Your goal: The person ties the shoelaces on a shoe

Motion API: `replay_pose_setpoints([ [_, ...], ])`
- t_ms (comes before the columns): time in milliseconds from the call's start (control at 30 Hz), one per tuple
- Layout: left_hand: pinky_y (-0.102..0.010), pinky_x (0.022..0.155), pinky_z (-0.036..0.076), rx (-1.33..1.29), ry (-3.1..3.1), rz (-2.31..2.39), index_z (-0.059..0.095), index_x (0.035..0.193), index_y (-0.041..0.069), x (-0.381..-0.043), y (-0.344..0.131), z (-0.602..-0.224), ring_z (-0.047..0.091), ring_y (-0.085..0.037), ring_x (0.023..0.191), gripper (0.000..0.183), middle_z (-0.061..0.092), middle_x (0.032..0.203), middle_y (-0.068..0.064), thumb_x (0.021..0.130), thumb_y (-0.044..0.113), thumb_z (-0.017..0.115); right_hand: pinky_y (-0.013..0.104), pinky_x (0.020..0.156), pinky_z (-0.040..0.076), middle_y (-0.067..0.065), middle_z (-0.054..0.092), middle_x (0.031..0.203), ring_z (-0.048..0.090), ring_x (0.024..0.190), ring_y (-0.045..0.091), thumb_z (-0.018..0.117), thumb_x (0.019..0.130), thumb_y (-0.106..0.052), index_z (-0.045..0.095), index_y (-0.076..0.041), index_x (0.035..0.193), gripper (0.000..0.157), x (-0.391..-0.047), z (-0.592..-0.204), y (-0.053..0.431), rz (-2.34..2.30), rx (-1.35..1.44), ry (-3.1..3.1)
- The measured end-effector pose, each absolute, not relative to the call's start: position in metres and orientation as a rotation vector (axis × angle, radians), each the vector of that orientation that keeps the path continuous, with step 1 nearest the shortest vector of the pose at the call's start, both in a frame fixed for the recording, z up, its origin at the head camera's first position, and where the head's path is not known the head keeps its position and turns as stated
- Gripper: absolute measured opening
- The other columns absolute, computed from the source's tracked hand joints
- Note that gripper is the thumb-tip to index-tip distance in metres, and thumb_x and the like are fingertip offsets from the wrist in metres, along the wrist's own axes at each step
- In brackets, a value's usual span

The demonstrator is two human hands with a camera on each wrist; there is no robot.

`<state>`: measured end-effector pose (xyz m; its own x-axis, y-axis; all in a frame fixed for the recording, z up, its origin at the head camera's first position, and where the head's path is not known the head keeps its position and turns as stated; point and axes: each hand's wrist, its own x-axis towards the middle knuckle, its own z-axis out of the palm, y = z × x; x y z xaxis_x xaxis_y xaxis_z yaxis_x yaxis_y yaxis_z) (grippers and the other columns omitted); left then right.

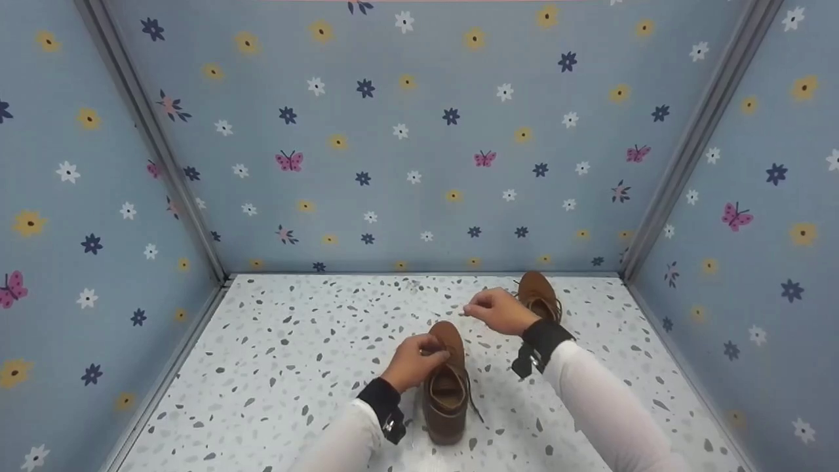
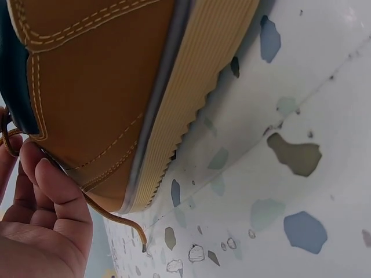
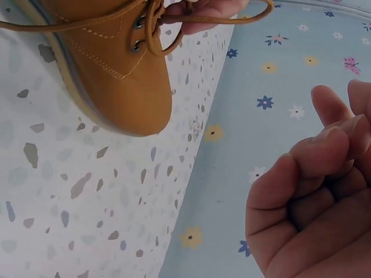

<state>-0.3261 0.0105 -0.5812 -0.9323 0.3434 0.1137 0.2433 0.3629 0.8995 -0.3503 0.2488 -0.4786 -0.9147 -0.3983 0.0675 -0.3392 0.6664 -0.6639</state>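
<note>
A brown lace-up shoe (image 1: 448, 423) stands upright on the speckled surface, toe pointing away from me. My left hand (image 1: 411, 362) is over its lacing on the left side, thumb and fingertips pinching the brown shoelace (image 2: 124, 220). In the right wrist view, a loose length of lace (image 3: 61, 27) stretches across the shoe and a loop hangs by the eyelets. My right hand (image 1: 503, 311) is raised to the right of the toe, apart from this shoe. Its fingers (image 3: 316, 159) are loosely curled, with nothing visible between them.
A second brown shoe (image 1: 536, 286) stands at the back right near the wall, partly hidden by my right hand and wrist. Flower-patterned panels (image 1: 419, 144) enclose the white speckled surface (image 1: 295, 367) at the back and both sides. Grey metal posts (image 1: 695, 137) mark the back corners.
</note>
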Motion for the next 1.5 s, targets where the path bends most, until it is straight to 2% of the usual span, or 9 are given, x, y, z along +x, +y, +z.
replay_pose_setpoints([
  [200,-0.036,0.090,0.058,0.480,2.480,1.667,0.076,0.102,0.011,-0.328,0.010,-0.585,0.071,-0.022,0.106,0.018,0.077,0.108,-0.007,0.095,0.028,0.075,0.031,0.075,0.048,0.004,0.072,0.092,0.056,0.076,0.010,0.064,0.104,-0.028,0.076,-0.015,0.093,0.022,-0.347,-0.498,0.256,-1.103,-0.572,2.787],
  [433,-0.030,0.080,0.056,0.465,2.485,1.685,0.075,0.099,0.009,-0.327,0.010,-0.583,0.067,-0.014,0.092,0.017,0.076,0.101,-0.007,0.096,0.026,0.072,0.028,0.066,0.047,-0.003,0.065,0.078,0.054,0.068,0.009,0.069,0.100,-0.023,0.076,-0.012,0.094,0.015,-0.337,-0.528,0.251,-1.059,-0.582,2.752],
  [533,-0.029,0.078,0.055,0.442,2.453,1.708,0.075,0.100,0.009,-0.326,0.010,-0.582,0.064,-0.011,0.088,0.016,0.075,0.100,-0.006,0.098,0.024,0.070,0.026,0.063,0.049,-0.004,0.066,0.078,0.057,0.067,0.007,0.072,0.099,-0.023,0.076,-0.013,0.094,0.012,-0.333,-0.538,0.247,-1.058,-0.592,2.701],
  [767,-0.032,0.086,0.056,0.463,2.453,1.703,0.075,0.103,0.009,-0.327,0.010,-0.583,0.066,-0.013,0.094,0.015,0.076,0.104,-0.007,0.098,0.023,0.069,0.023,0.064,0.051,0.000,0.072,0.089,0.061,0.071,0.006,0.076,0.096,-0.023,0.074,-0.012,0.095,0.011,-0.326,-0.553,0.237,-1.075,-0.618,2.627],
  [1067,-0.030,0.084,0.054,0.482,2.485,1.660,0.073,0.101,0.011,-0.327,0.008,-0.583,0.063,-0.012,0.093,0.014,0.074,0.103,-0.005,0.100,0.024,0.067,0.025,0.065,0.051,0.000,0.068,0.085,0.059,0.070,0.006,0.071,0.099,-0.020,0.071,-0.009,0.091,0.014,-0.326,-0.564,0.234,-1.062,-0.693,2.582],
  [1300,-0.036,0.090,0.055,0.469,2.480,1.658,0.070,0.101,0.011,-0.327,0.008,-0.583,0.067,-0.016,0.100,0.015,0.075,0.106,-0.005,0.102,0.025,0.066,0.024,0.062,0.049,-0.002,0.065,0.081,0.058,0.065,0.007,0.069,0.101,-0.020,0.068,-0.008,0.091,0.016,-0.326,-0.560,0.236,-1.050,-0.701,2.552],
  [1433,-0.040,0.093,0.056,0.449,2.486,1.643,0.070,0.104,0.011,-0.327,0.008,-0.583,0.068,-0.018,0.104,0.014,0.075,0.109,-0.006,0.103,0.025,0.065,0.025,0.061,0.050,0.008,0.068,0.079,0.060,0.064,0.012,0.069,0.100,-0.018,0.067,-0.004,0.090,0.017,-0.324,-0.556,0.240,-1.101,-0.643,2.527],
  [1500,-0.039,0.090,0.056,0.442,2.484,1.641,0.069,0.104,0.011,-0.327,0.008,-0.583,0.067,-0.018,0.101,0.014,0.074,0.109,-0.007,0.103,0.025,0.065,0.025,0.061,0.050,0.011,0.070,0.079,0.061,0.064,0.013,0.070,0.100,-0.017,0.067,-0.004,0.090,0.017,-0.323,-0.555,0.242,-1.125,-0.630,2.520],
])
